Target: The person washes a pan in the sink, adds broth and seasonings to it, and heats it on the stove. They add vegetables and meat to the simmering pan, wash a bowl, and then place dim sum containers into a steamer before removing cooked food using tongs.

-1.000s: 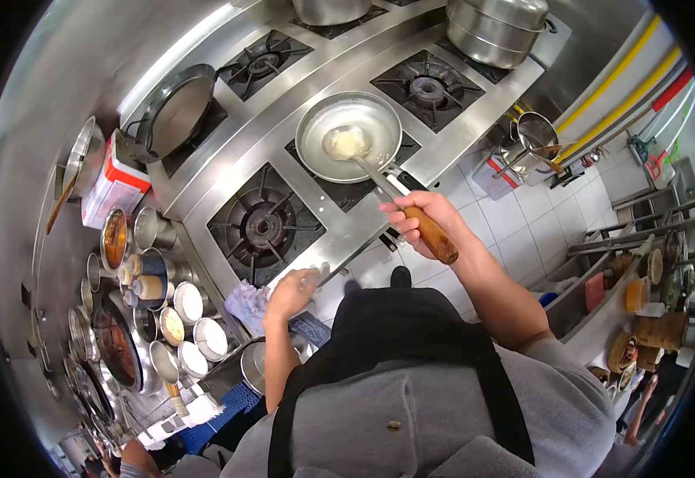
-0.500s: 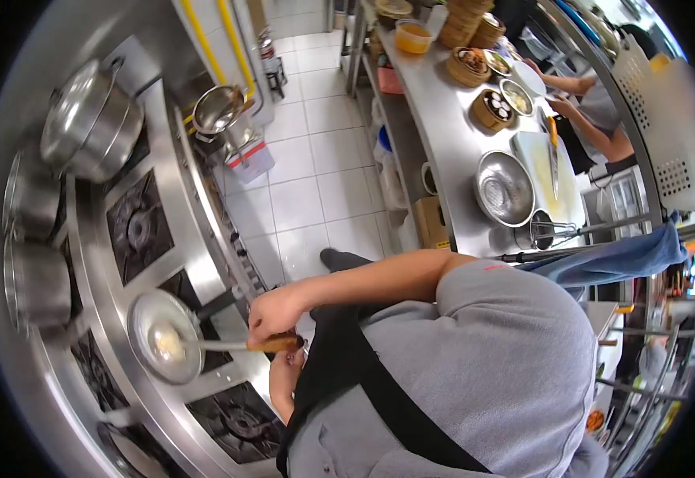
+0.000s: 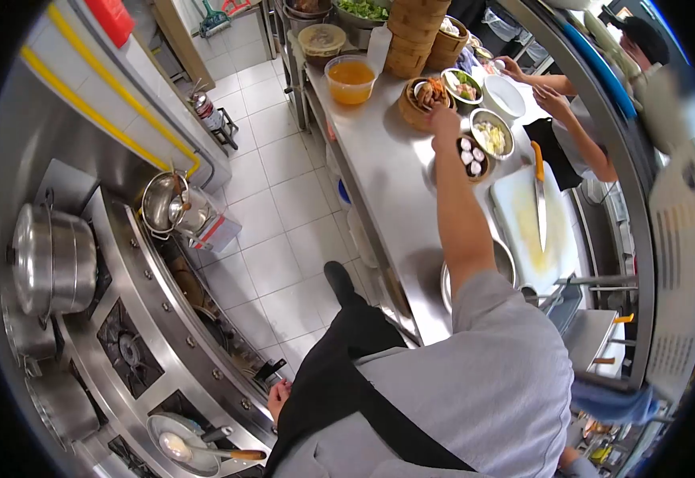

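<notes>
My right hand [image 3: 445,121] reaches over the steel counter, its fingers bunched down at a round bamboo steamer [image 3: 416,114] that holds carrot strips and brown pieces. Anything pinched there is hidden. Beside it sits a second steamer [image 3: 483,159] with white round pieces. Low at my side, my left hand [image 3: 280,398] is curled by the stove's front edge, partly behind my apron; its contents do not show. On the stove, a wooden-handled utensil [image 3: 240,455] rests across a pan [image 3: 164,426], with something pale [image 3: 175,446] at its far end.
Bowls of cut food [image 3: 492,137], a tub of orange liquid [image 3: 351,82] and stacked steamers [image 3: 411,40] stand on the counter. An orange-handled knife [image 3: 539,191] lies on a cutting board [image 3: 515,199]. A co-worker's hands [image 3: 553,102] are across the counter. Large pots [image 3: 53,259] line the stove.
My right hand has let go of the wooden-handled utensil and moved from the stove to the bamboo steamer. The utensil lies across the pan. My view has turned toward the counter.
</notes>
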### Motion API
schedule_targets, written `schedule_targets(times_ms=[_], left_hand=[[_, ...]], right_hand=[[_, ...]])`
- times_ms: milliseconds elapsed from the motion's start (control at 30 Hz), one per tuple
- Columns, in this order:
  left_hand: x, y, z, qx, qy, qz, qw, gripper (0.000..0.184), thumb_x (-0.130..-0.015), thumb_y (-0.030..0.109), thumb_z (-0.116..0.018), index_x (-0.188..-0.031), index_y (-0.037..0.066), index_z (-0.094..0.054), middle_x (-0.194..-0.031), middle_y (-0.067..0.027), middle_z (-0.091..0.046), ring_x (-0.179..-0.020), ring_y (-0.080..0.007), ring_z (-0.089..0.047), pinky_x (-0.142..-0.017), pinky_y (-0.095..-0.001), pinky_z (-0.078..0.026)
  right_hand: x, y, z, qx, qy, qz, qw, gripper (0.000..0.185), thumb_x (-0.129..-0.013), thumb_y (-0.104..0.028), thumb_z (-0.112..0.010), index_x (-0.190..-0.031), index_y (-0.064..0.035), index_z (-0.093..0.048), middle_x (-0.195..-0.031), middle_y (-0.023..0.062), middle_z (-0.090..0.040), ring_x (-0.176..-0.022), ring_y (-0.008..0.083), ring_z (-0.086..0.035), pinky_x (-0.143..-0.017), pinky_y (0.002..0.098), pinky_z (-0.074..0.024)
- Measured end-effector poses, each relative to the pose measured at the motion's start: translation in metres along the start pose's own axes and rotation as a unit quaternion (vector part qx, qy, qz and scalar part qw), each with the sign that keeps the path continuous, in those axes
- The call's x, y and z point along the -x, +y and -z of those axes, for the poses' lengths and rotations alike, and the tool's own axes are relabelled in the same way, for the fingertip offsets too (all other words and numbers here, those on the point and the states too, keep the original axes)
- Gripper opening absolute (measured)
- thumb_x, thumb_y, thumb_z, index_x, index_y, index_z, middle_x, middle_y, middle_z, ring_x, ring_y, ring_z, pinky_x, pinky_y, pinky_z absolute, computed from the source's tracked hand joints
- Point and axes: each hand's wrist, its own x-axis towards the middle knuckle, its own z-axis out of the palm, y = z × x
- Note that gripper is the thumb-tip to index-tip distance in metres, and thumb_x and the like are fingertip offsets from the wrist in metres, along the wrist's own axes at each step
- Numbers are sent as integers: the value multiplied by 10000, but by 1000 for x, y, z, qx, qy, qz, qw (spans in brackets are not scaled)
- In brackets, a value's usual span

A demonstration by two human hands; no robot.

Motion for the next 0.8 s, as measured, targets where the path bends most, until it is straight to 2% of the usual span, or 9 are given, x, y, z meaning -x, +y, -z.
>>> schedule_targets(times_ms=[67,167,267,367,433,467,533,700,800], left_hand=[[7,64,-26,52,23,24,998,300,-1024,249,-506,-1132,0,-636,-928,-71,-687,-808,-105,-612,-741,-246,-486],[-8,104,-41,-38,34,30,998,273,-1008,226,-532,-1134,9,-637,-921,-64,-689,-808,-116,-623,-755,-255,-490],[-16,143,-55,-105,35,24,994,276,-994,233,-554,-1134,12,-642,-903,-60,-694,-805,-116,-623,-753,-257,-492],[-21,183,-72,-138,38,31,989,285,-970,236,-578,-1135,13,-645,-865,-50,-686,-786,-111,-617,-738,-257,-488],[-25,198,-75,-155,32,44,986,287,-964,234,-580,-1138,15,-645,-857,-46,-681,-780,-109,-615,-734,-256,-486],[-27,208,-77,-179,13,48,983,294,-982,234,-563,-1153,2,-624,-906,-60,-683,-828,-128,-619,-768,-261,-485],[-31,223,-80,-199,0,51,979,302,-1000,233,-546,-1168,-11,-604,-955,-75,-685,-876,-147,-623,-803,-265,-484],[-31,243,-84,-179,2,41,983,306,-1001,221,-538,-1203,-1,-595,-968,-85,-680,-879,-160,-625,-821,-272,-483],[-29,260,-84,-175,-1,23,984,304,-1001,210,-534,-1208,-5,-593,-960,-80,-680,-882,-155,-624,-823,-271,-483]], right_hand=[[-57,-8,14,116,154,12,981,492,-830,-433,-639,-973,33,-706,-854,192,-700,-729,224,-661,-588,344,-495],[-191,63,31,133,163,-80,974,564,-782,-474,-695,-1073,9,-693,-1050,158,-695,-871,282,-664,-653,410,-522],[-274,107,40,360,108,10,927,517,-779,-423,-723,-1096,-17,-678,-1047,142,-685,-855,261,-658,-691,422,-552],[-266,82,35,213,148,-169,951,387,-825,-224,-716,-1124,10,-639,-1115,156,-661,-903,247,-668,-742,413,-563],[-262,92,30,-127,138,-136,973,348,-840,-39,-669,-1173,30,-593,-1207,153,-628,-933,277,-677,-787,446,-567],[-252,80,27,-127,137,-137,973,348,-840,-39,-669,-1173,30,-593,-1207,153,-628,-933,277,-677,-787,446,-567],[-210,35,14,-270,223,-233,907,346,-852,5,-627,-1192,20,-565,-1187,150,-632,-924,301,-680,-779,487,-572],[-212,24,15,-265,133,-85,951,288,-860,18,-647,-1143,-5,-595,-1151,167,-623,-964,303,-671,-730,461,-622],[-182,-19,18,-257,185,-113,942,318,-874,-50,-667,-1158,65,-583,-1128,191,-623,-905,304,-688,-668,435,-656]])
